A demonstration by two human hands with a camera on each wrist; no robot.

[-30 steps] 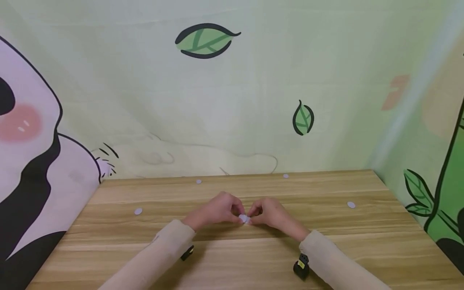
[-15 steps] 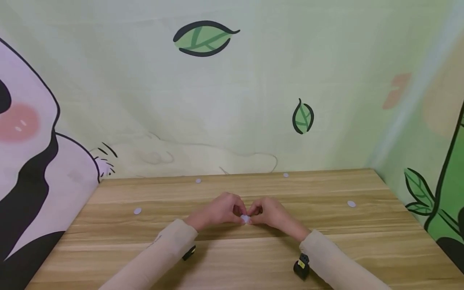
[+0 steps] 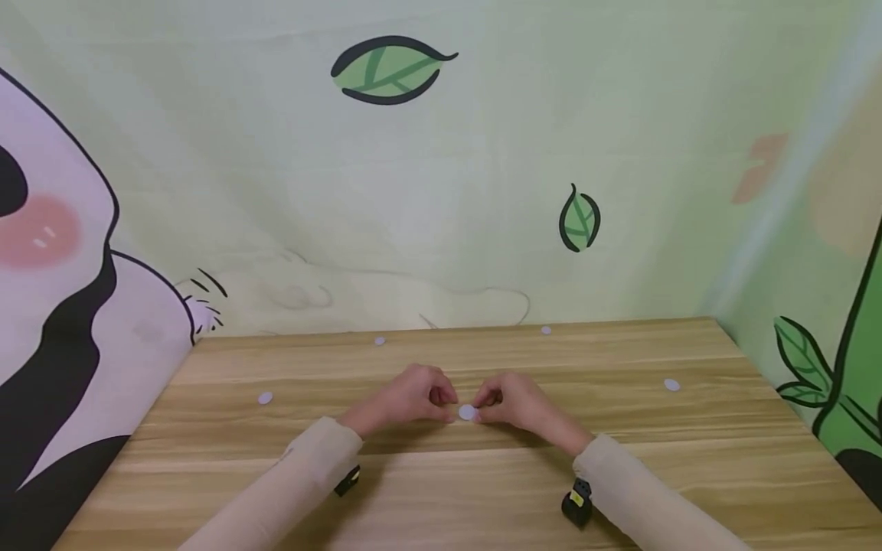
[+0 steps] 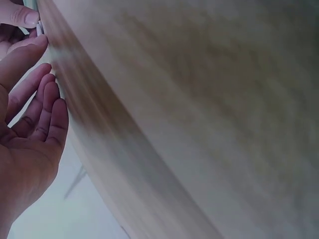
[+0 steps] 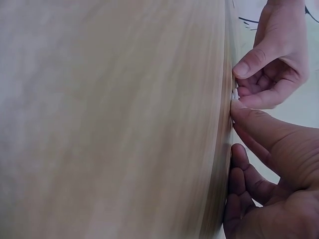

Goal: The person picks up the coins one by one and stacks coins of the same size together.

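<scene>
A small white disc (image 3: 467, 412) is at the middle of the wooden table in the head view. My right hand (image 3: 517, 402) pinches its right edge between thumb and index finger. To its left, my left hand (image 3: 420, 394) has its thumb and fingers loosely bent, with a slight gap to the disc and nothing held. From the left wrist, the left hand (image 4: 35, 119) shows relaxed fingers, and the disc (image 4: 40, 28) is a thin sliver. The right wrist view has the right hand (image 5: 279, 174) below the left hand (image 5: 276, 59), fingertips close together at the table.
Similar white discs lie spread on the table (image 3: 441, 490): one at left (image 3: 265, 398), one at right (image 3: 671, 385), and two along the back edge, a left one (image 3: 380, 340) and a right one (image 3: 546, 330). A printed cloth (image 3: 441, 191) hangs behind.
Earlier both hands pinched the white disc together. My left hand has let go and moved slightly left, while the right still holds the disc, which now shows more fully.
</scene>
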